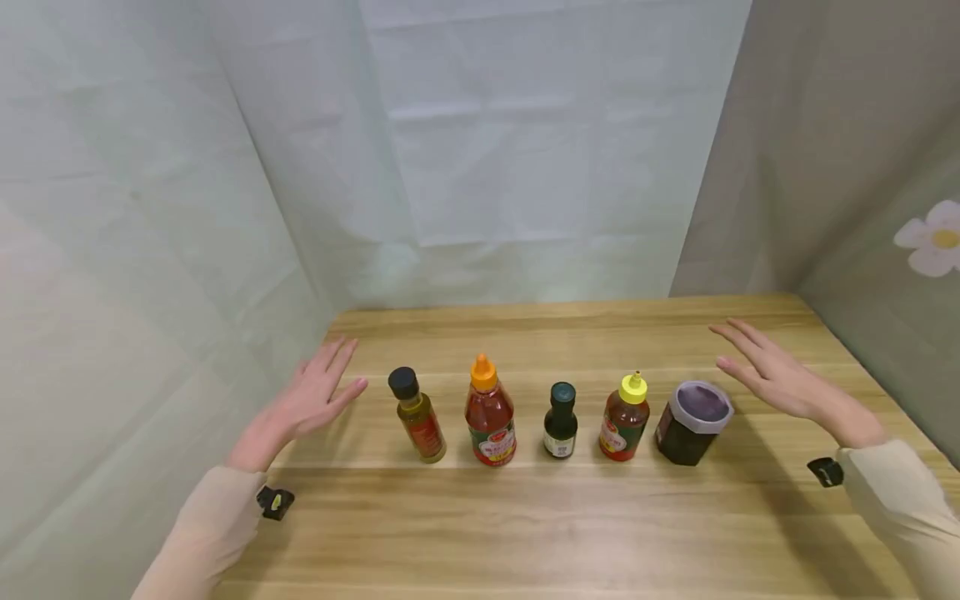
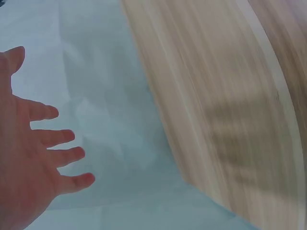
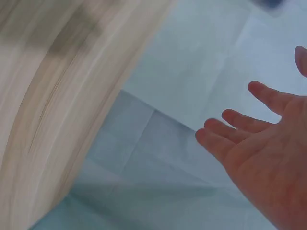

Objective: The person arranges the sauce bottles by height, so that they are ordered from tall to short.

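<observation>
My left hand (image 1: 311, 400) hovers over the table's left side with fingers spread, touching nothing. Nearest to it stands a slim oil bottle (image 1: 422, 425) with a black cap. Right of that come a red sauce squeeze bottle (image 1: 491, 421) with an orange nozzle cap, a small dark bottle (image 1: 561, 425) with a dark green cap, and a shorter squeeze bottle (image 1: 625, 425) with a yellow cap. At the row's right end is a dark jar (image 1: 686, 433) with a pale purple lid. My right hand (image 1: 787, 379), fingers extended, is raised beyond the jar and holds nothing. Both wrist views show empty palms.
The wooden table (image 1: 480, 533) carries the row of bottles across its middle. Pale cloth (image 1: 510, 150) hangs behind it and on the left; a greyer cloth (image 1: 817, 150) with a white flower print hangs at the right.
</observation>
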A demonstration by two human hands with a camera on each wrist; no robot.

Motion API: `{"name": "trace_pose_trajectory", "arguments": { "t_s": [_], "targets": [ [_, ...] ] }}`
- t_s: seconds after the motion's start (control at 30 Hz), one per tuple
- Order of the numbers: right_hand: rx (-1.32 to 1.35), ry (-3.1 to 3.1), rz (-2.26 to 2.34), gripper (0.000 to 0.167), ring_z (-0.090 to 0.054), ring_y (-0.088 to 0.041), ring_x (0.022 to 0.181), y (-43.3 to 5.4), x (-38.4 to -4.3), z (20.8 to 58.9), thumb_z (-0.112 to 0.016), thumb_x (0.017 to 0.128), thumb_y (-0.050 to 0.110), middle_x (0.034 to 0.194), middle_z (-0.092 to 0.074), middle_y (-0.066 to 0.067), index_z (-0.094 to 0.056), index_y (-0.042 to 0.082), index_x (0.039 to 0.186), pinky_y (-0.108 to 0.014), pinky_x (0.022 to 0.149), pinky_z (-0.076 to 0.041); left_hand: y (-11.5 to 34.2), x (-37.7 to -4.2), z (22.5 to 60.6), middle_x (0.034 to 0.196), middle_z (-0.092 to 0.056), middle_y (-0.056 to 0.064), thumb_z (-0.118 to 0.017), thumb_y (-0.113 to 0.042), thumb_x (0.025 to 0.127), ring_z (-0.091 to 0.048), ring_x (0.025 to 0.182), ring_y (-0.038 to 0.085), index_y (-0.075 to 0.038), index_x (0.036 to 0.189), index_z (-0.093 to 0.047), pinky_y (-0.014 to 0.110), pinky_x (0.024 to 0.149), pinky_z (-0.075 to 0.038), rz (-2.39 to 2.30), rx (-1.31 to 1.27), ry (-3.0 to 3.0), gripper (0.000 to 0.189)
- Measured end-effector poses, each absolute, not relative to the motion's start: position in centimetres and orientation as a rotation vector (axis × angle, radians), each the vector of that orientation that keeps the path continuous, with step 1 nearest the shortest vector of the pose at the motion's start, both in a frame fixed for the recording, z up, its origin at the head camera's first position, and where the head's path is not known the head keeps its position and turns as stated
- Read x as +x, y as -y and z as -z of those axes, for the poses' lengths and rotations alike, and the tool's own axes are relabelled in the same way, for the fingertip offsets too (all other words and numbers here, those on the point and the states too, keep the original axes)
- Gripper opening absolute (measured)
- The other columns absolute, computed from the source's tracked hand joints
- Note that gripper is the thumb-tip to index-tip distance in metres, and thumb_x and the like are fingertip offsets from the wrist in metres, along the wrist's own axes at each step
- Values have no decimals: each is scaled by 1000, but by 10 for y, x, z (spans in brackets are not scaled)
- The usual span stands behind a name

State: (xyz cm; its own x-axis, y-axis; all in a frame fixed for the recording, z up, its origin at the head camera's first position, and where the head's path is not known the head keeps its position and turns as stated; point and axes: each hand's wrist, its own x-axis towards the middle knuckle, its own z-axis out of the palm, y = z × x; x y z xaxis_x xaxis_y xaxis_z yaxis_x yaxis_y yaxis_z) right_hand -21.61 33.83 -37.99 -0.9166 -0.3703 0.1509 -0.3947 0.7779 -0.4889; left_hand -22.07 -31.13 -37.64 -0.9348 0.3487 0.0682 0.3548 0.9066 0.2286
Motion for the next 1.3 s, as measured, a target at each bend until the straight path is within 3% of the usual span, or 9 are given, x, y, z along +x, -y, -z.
{"name": "trace_pose_trajectory", "arguments": {
  "t_s": [0.1, 0.27, 0.33, 0.4, 0.5, 0.57, 0.7, 1.07, 1.3],
  "targets": [
    [656, 2853, -860, 55, -19, -57, 137, -332, -216, 376, -48, 102, 25, 153, -22, -32, -30, 7, 151, -79, 101, -20, 312, -219, 377, 158, -10, 28, -41, -44, 102, -12, 144, 50, -4, 155, -9, 70, 114, -13, 462, -569, 3032, 74],
    [695, 2756, -894, 51, -38, -51, 129, -322, -218, 372, -51, 101, 18, 148, -37, -28, -36, 7, 148, -72, 94, -36, 312, -216, 378, 158, -15, 28, -42, -42, 102, -15, 143, 50, -4, 155, -14, 68, 114, -17, 583, -573, 3013, 71],
    [680, 2739, -911, 50, -45, -38, 128, -318, -217, 371, -52, 101, 18, 146, -41, -24, -38, 9, 147, -60, 98, -43, 311, -215, 379, 157, -17, 28, -43, -40, 102, -16, 143, 50, -3, 154, -16, 68, 114, -17, 640, -579, 3002, 69],
    [661, 2711, -959, 47, -50, -16, 125, -315, -217, 370, -52, 101, 16, 145, -45, -20, -40, 9, 146, -35, 103, -48, 311, -214, 380, 157, -19, 28, -43, -37, 103, -17, 143, 50, -2, 154, -18, 68, 114, -17, 684, -598, 2990, 67],
    [637, 2660, -1028, 43, -46, 14, 113, -311, -215, 368, -52, 100, 14, 141, -51, -4, -45, 9, 143, -1, 94, -40, 310, -211, 382, 156, -22, 28, -43, -35, 103, -20, 142, 50, -1, 153, -21, 67, 115, -18, 730, -620, 2972, 64],
    [667, 2607, -1107, 41, -44, 21, 110, -308, -216, 366, -51, 100, 10, 135, -53, 12, -47, 5, 141, 5, 89, -36, 310, -210, 384, 155, -24, 27, -43, -34, 103, -21, 142, 50, -2, 152, -23, 67, 114, -19, 747, -622, 2963, 62],
    [727, 2537, -1244, 40, -49, 19, 110, -301, -217, 358, -48, 100, 5, 124, -49, 34, -45, -1, 140, 2, 87, -42, 310, -206, 385, 155, -25, 27, -44, -34, 103, -22, 142, 49, -5, 153, -23, 67, 114, -20, 768, -602, 2960, 62],
    [735, 2494, -1471, 37, -58, 3, 114, -283, -213, 342, -41, 104, 9, 128, -56, 19, -46, 5, 141, -7, 89, -49, 301, -208, 381, 154, -30, 24, -52, -30, 100, -29, 141, 45, -7, 153, -24, 64, 113, -27, 837, -640, 2942, 64],
    [789, 2491, -1501, 37, -58, 3, 114, -266, -215, 337, -40, 104, 11, 130, -56, 19, -46, 5, 140, -9, 90, -50, 304, -198, 387, 151, -36, 23, -48, -29, 103, -33, 139, 43, -7, 152, -27, 64, 109, -34, 1000, -651, 2909, 58]
  ]
}}
